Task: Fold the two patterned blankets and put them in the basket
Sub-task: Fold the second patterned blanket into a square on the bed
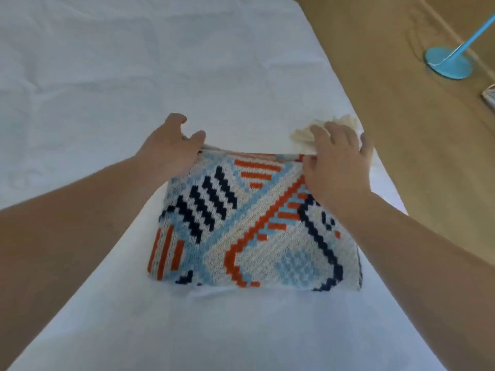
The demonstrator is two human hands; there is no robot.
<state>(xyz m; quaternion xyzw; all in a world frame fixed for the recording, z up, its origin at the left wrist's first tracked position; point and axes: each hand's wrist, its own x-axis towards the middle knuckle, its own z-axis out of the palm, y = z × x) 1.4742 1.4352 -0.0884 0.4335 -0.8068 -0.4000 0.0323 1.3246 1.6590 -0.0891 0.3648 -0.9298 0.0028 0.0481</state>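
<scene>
A knitted patterned blanket [251, 228] in white, light blue, navy and orange lies folded into a thick rectangle on the white bed sheet [107, 76]. My left hand [171, 148] pinches its far left corner between thumb and fingers. At the far right corner my right hand [337, 162] rests on the edge, thumb against the fold and fingers spread over cream tassels [302, 135] that stick out behind the blanket. No basket and no second blanket are in view.
The bed's right edge runs diagonally from top middle to the right. Beyond it is tan flooring [428, 129] with a blue round stand base [450, 64] and its slanted pole. A small white object [488, 99] shows at the right frame edge.
</scene>
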